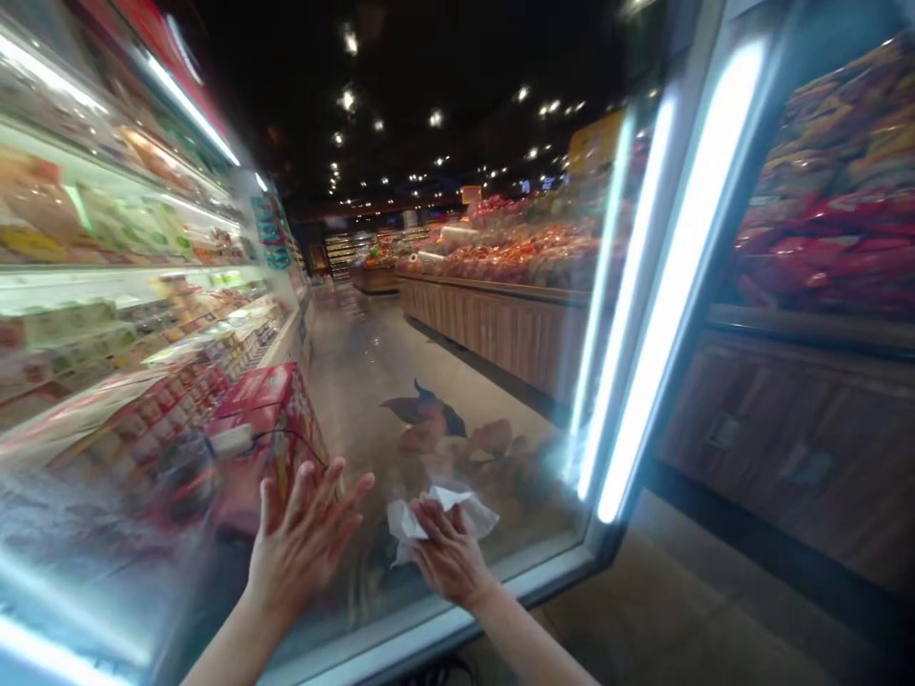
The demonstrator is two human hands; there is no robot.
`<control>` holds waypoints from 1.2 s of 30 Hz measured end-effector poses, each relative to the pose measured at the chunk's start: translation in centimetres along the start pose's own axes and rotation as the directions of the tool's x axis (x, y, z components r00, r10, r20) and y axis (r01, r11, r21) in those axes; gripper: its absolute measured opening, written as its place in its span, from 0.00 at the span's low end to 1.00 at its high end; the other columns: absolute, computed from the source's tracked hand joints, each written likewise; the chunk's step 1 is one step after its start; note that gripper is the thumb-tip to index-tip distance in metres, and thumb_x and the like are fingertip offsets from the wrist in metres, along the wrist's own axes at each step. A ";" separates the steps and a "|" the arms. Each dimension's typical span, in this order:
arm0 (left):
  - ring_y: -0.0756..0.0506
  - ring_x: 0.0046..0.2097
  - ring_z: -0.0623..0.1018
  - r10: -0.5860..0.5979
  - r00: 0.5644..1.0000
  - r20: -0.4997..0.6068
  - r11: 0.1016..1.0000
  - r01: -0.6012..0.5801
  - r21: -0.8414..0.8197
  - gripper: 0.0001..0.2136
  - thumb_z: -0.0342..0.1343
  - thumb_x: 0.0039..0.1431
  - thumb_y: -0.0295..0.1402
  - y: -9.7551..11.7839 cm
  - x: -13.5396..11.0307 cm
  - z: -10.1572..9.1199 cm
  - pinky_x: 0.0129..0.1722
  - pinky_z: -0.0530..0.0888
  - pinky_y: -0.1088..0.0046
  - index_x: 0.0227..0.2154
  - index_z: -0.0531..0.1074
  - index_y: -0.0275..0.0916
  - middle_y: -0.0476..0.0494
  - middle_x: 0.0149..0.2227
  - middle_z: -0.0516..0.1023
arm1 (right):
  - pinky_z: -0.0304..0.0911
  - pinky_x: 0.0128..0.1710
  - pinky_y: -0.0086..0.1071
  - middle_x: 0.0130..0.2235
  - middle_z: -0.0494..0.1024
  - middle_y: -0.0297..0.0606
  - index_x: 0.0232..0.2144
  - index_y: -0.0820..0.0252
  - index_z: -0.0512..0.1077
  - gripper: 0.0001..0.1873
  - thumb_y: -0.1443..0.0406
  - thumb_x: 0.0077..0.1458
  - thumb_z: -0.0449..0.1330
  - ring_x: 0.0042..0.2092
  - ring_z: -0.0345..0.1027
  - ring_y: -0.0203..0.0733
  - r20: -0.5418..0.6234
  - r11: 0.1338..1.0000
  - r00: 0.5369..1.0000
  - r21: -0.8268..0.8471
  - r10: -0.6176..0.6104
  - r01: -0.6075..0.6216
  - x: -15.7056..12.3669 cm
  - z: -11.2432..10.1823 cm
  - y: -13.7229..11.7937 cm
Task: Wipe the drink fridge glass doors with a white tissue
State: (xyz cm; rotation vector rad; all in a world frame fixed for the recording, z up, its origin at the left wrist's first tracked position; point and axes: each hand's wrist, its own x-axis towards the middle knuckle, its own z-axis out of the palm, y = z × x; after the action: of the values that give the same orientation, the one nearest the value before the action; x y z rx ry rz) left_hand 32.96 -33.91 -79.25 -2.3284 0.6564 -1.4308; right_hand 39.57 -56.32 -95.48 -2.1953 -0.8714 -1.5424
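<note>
The left hand point(300, 543) is spread wide and holds nothing, at or on the glass door point(529, 505) of a chilled display case. The right hand point(450, 557) has its fingers curled over a crumpled white tissue point(444, 514), pressing it to the pane; with less pressure, it could slip and fall.

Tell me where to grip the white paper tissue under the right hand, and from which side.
Grip the white paper tissue by the crumpled part sticking out left of the right hand, coming from the left with the left hand. That edge looks free, while the right hand presses the rest against the glass door.
</note>
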 end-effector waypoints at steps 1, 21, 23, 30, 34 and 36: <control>0.43 0.77 0.36 -0.022 1.000 0.023 1.000 0.022 0.005 0.44 0.64 0.58 0.46 -0.7 -1.5 0.0 0.75 0.32 0.51 0.72 0.46 0.59 0.54 0.76 0.38 | 0.43 0.75 0.52 0.63 0.75 0.34 0.52 0.44 0.78 0.21 0.68 0.60 0.56 0.74 0.49 0.44 0.001 1.000 1.000 -0.006 0.028 -0.028 -0.5 0.4 0.2; 0.37 0.77 0.32 -0.440 0.896 -0.054 0.898 0.440 -0.019 0.44 0.63 0.59 0.42 -1.9 -15.1 2.5 0.73 0.33 0.38 0.73 0.43 0.58 0.49 0.77 0.32 | 0.39 0.76 0.31 0.68 0.67 0.20 0.52 0.45 0.78 0.24 0.73 0.65 0.50 0.71 0.55 0.28 0.173 0.894 0.887 0.227 -0.428 0.387 5.1 2.3 -9.4; 0.38 0.77 0.33 -0.452 0.888 -0.078 0.892 0.453 -0.012 0.43 0.62 0.60 0.38 -2.8 -15.5 2.3 0.73 0.32 0.41 0.73 0.44 0.57 0.49 0.77 0.33 | 0.28 0.77 0.39 0.68 0.66 0.26 0.54 0.49 0.77 0.21 0.70 0.67 0.52 0.73 0.49 0.32 0.135 0.923 0.919 0.169 -0.370 0.346 6.8 2.3 -10.0; 0.37 0.77 0.34 -0.497 0.861 -0.109 0.865 0.501 0.015 0.43 0.60 0.60 0.27 -6.1 -17.2 0.8 0.75 0.40 0.41 0.73 0.45 0.54 0.49 0.77 0.35 | 0.20 0.77 0.41 0.73 0.55 0.25 0.60 0.55 0.73 0.22 0.68 0.67 0.52 0.77 0.25 0.35 0.166 0.833 0.818 0.178 -0.551 0.525 10.4 2.8 -12.4; 0.38 0.77 0.36 -0.506 0.853 -0.132 0.860 0.510 -0.002 0.43 0.60 0.60 0.26 -6.8 -18.0 0.6 0.75 0.44 0.44 0.72 0.44 0.56 0.51 0.77 0.35 | 0.19 0.77 0.47 0.73 0.56 0.31 0.58 0.58 0.74 0.20 0.68 0.68 0.52 0.77 0.26 0.37 0.097 0.901 0.897 0.108 -0.431 0.421 14.5 2.3 -13.9; 0.38 0.77 0.35 -0.515 0.845 -0.142 0.855 0.519 -0.014 0.43 0.60 0.60 0.27 -6.8 -18.3 0.6 0.75 0.44 0.44 0.73 0.44 0.55 0.49 0.77 0.33 | 0.18 0.76 0.52 0.73 0.57 0.35 0.58 0.59 0.74 0.19 0.66 0.68 0.53 0.77 0.26 0.41 0.030 0.955 0.955 0.047 -0.294 0.292 16.8 2.2 -14.9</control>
State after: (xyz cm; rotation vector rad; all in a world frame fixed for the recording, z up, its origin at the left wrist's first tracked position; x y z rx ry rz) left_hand 27.86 -18.28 -89.72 -2.5159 0.0209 -1.8246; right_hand 35.53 -38.71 -81.92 -2.1458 -1.2787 -1.5973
